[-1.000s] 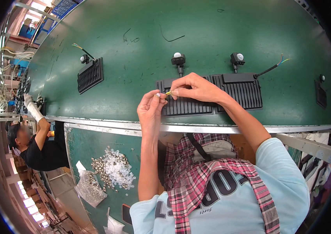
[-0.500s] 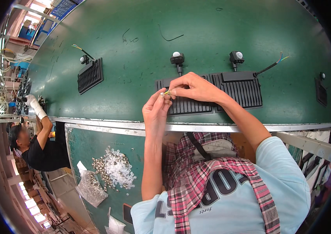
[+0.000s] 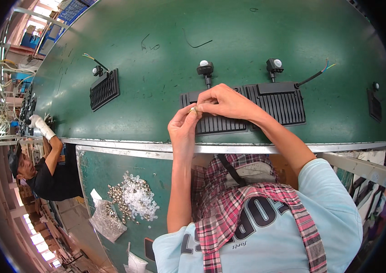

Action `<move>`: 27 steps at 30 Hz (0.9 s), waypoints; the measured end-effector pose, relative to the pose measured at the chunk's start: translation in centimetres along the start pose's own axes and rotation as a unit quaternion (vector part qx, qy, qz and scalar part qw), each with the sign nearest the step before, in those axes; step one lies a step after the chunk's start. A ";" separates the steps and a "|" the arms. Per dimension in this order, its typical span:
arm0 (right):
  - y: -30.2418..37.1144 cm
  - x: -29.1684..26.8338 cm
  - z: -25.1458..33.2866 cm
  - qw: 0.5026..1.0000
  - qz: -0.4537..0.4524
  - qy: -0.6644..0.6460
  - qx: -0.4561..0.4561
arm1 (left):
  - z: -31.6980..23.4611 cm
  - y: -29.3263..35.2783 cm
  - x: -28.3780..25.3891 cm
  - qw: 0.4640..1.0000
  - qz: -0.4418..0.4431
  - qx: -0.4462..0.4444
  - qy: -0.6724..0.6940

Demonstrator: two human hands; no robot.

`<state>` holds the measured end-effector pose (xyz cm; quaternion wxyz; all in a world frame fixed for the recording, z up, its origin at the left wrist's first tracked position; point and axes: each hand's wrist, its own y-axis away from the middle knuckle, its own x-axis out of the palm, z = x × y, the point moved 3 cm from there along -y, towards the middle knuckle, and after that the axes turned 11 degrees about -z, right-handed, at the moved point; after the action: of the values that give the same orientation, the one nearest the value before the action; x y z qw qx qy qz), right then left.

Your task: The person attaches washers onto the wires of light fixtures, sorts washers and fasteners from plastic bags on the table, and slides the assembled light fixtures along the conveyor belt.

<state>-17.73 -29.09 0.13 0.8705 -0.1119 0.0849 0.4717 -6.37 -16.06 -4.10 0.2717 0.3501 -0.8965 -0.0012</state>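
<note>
left hand [image 3: 184, 128]: forearm upright from the lower edge, thumb and forefinger pinching a small pale piece [image 3: 193, 109]. piece: between both hands' fingertips, over the left part of the finned black housing [image 3: 224, 124]; long axis too small to tell. right hand [image 3: 224, 103]: equally near, palm down, fingertips narrowed on the same piece, forearm slanting from lower right.

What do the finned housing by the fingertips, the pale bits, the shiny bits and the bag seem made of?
Housing: probably coated metal, matte black, by its crisp fins, though moulded plastic is possible.
Pale bits: likely plastic, by their translucent whitish look.
Shiny bits: likely metal, silvery to brassy, with glints.
Bag: likely clear plastic film, wrinkled, with bits showing through.
</note>
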 end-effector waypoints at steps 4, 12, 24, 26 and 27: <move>0.0 -0.2 0.2 1.000 -0.002 0.006 0.001 | -0.3 0.2 0.4 0.997 -0.013 0.004 -0.075; -0.2 1.4 -0.2 0.997 0.032 -0.066 -0.027 | -2.0 0.9 -0.4 0.988 0.000 0.080 -0.133; -0.5 0.4 -0.9 0.996 0.020 -0.078 0.048 | -14.2 7.7 -20.8 0.518 -0.097 0.252 -0.812; -0.5 0.5 -0.3 0.995 0.018 -0.078 0.052 | -14.5 7.3 -22.8 0.561 -0.078 0.239 -0.789; -0.5 0.5 0.0 0.995 0.022 -0.082 0.055 | -14.6 7.0 -23.7 0.599 -0.064 0.221 -0.767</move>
<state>-17.01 -28.94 0.03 0.8685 -0.0230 0.0411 0.4934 10.79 6.85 -1.90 -0.6027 0.3258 -0.7231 -0.0884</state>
